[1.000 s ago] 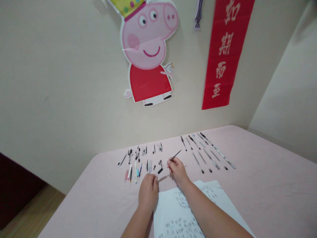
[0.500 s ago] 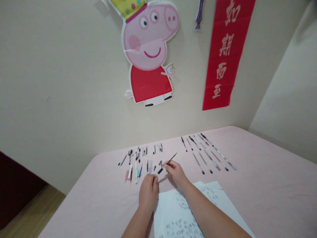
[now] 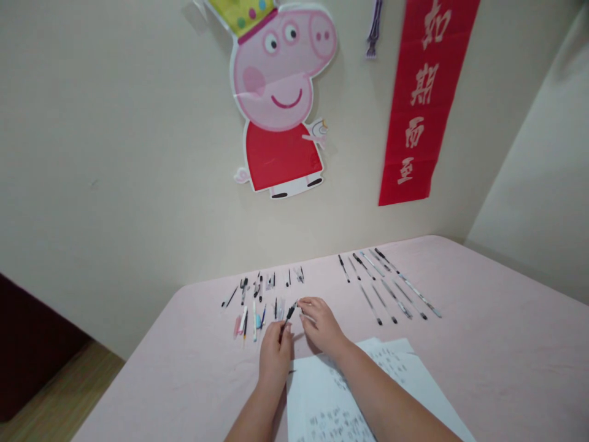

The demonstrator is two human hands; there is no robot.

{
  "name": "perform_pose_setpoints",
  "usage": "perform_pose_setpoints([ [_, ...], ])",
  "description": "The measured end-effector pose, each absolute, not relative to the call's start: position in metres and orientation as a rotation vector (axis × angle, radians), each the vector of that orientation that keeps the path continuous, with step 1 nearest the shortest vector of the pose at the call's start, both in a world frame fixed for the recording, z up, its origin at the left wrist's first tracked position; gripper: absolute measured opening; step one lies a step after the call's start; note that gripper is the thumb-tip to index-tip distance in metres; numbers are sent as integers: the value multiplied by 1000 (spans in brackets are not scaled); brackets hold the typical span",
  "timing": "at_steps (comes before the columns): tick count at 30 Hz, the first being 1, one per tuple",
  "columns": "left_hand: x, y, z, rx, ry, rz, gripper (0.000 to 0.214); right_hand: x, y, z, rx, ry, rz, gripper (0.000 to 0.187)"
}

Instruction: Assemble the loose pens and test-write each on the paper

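Note:
My left hand [image 3: 275,350] is closed on a slim dark pen refill [image 3: 285,321], which slants up and to the right from the fingers. Just beyond its tip are small black and clear pen parts [image 3: 293,307], partly overlapped by the refill. My right hand [image 3: 321,324] reaches in from the right, index finger and thumb apart, with the fingertips at the edge of these parts. Whether they touch is too small to tell. Close to the left fingertips lies a clear pen barrel [image 3: 280,309] beside a dark refill [image 3: 275,308].
Sheets with handwriting [image 3: 331,417] lie under my right forearm. Taken-apart pens [image 3: 243,291] lie in groups at the left, with coloured pen parts [image 3: 254,322] nearer. Whole pens [image 3: 389,301] lie in rows at the right on the pink tablecloth [image 3: 488,344]. A wall stands behind.
The black refill that my right hand held pointing up and right is out of that hand. A dark refill now shows in my left hand. My right fingers have moved left and opened.

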State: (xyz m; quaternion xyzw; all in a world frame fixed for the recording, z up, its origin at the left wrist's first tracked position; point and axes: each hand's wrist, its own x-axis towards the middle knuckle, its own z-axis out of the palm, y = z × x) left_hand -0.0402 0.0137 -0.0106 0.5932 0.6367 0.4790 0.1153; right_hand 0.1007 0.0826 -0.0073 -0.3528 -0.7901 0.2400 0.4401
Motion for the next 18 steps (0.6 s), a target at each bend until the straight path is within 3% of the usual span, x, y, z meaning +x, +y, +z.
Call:
perform_pose_setpoints([
  [11,-40,14,-12,1713,1856,1408,23,89,75,-7,-1130,-2398,379,48],
  [18,-42,14,-12,1695,1855,1414,25,89,69,-1,-1167,-2342,247,35],
])
